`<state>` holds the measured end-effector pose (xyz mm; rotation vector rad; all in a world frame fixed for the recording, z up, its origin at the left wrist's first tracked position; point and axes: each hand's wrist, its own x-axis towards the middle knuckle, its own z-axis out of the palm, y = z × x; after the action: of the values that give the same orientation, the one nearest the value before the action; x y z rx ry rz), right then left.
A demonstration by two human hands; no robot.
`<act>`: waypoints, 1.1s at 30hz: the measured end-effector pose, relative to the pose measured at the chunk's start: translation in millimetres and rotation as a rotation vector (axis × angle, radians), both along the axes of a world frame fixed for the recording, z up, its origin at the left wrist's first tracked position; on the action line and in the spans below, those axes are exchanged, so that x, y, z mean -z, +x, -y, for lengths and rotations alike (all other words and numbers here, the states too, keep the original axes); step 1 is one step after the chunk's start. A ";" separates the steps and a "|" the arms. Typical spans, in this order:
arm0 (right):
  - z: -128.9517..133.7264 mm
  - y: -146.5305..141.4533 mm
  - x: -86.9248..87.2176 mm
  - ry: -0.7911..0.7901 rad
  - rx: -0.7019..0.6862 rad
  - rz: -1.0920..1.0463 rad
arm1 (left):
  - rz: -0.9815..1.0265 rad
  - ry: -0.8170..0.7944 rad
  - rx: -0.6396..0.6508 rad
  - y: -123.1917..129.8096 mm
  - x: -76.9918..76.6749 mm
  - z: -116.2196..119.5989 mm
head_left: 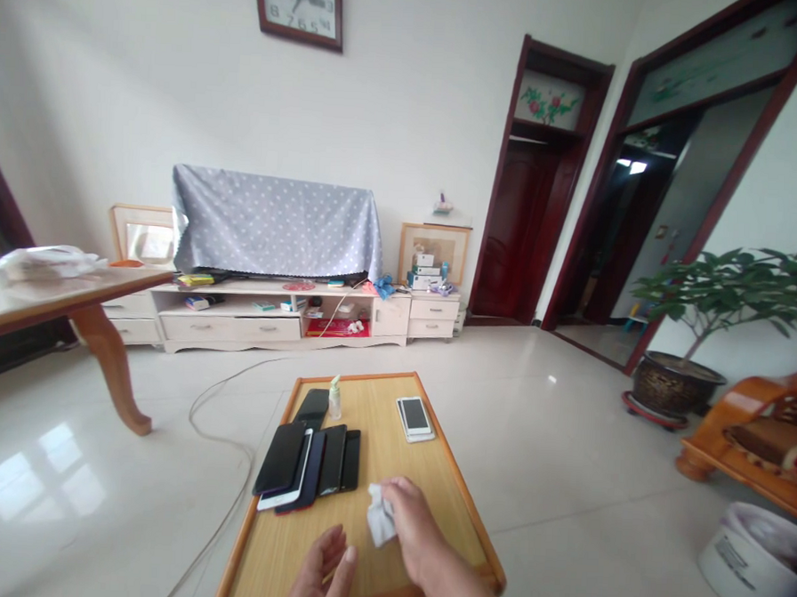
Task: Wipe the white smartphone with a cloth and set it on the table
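My right hand (410, 522) pinches a crumpled white cloth (380, 516) above the near half of a small wooden table (392, 423). To its left my left hand (323, 573) is held with fingers curled and thumb apart, nothing between them. Beyond the hands lies a row of overlapping phones: a black phone (281, 457), a white-edged phone (295, 480), a dark blue phone (309, 474) and more black ones (333, 460). Another dark phone (313, 407) lies behind them, beside a small clear spray bottle (335, 399). At the far right, a white phone (416, 417) lies on another white device.
A cable (231, 441) runs across the tiled floor on the left, near a larger wooden table (84, 291). A cloth-covered television (275, 225) stands on a low cabinet (237, 326). On the right are a potted plant (675, 384), a wooden chair (752, 442) and a white bucket (751, 566).
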<state>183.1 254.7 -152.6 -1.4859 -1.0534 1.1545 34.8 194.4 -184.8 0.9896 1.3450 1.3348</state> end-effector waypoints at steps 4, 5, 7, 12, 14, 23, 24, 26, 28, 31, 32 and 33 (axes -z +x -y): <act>50.2 -24.6 -2.0 -0.006 -0.186 -0.314 | 0.015 0.022 0.147 -6.3 -5.9 7.8; 58.7 -26.1 -3.2 -0.018 -0.228 -0.432 | -0.011 0.025 0.178 -8.6 -9.4 11.1; 70.9 -25.6 -5.3 -0.047 -0.271 -0.649 | -0.088 0.045 0.190 -12.0 -17.9 18.5; 85.6 -21.1 -6.7 -0.051 -0.246 -0.581 | -0.236 0.068 0.130 -11.6 -32.4 32.6; 89.4 -21.0 -6.2 0.000 -0.258 -0.436 | -0.229 0.078 0.113 -10.1 -32.9 34.7; 91.3 -24.0 -1.9 0.065 -0.248 -0.352 | -0.072 0.071 0.152 -6.8 -42.1 34.9; 89.6 -23.6 -1.6 0.052 -0.231 -0.359 | -0.137 0.079 0.160 -7.4 -44.9 33.0; 85.5 -21.9 -1.2 0.025 -0.193 -0.368 | -0.287 0.089 0.154 -11.3 -49.5 25.6; 81.1 -19.2 -1.3 -0.001 -0.142 -0.363 | -0.420 0.097 0.098 -19.4 -52.3 12.6; 74.8 -14.3 -2.3 -0.021 -0.081 -0.353 | -0.583 0.096 -0.037 -36.8 -54.5 -15.4; 72.8 -12.8 -2.8 -0.025 -0.067 -0.354 | -0.651 0.089 -0.088 -42.8 -55.3 -25.9; 70.8 -11.5 -3.3 -0.027 -0.057 -0.356 | -0.720 0.072 -0.135 -48.2 -56.3 -36.5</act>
<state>171.7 183.9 -149.2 -1.2177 -0.8403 1.4162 -13.4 230.9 -128.6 1.5389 1.9278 1.1687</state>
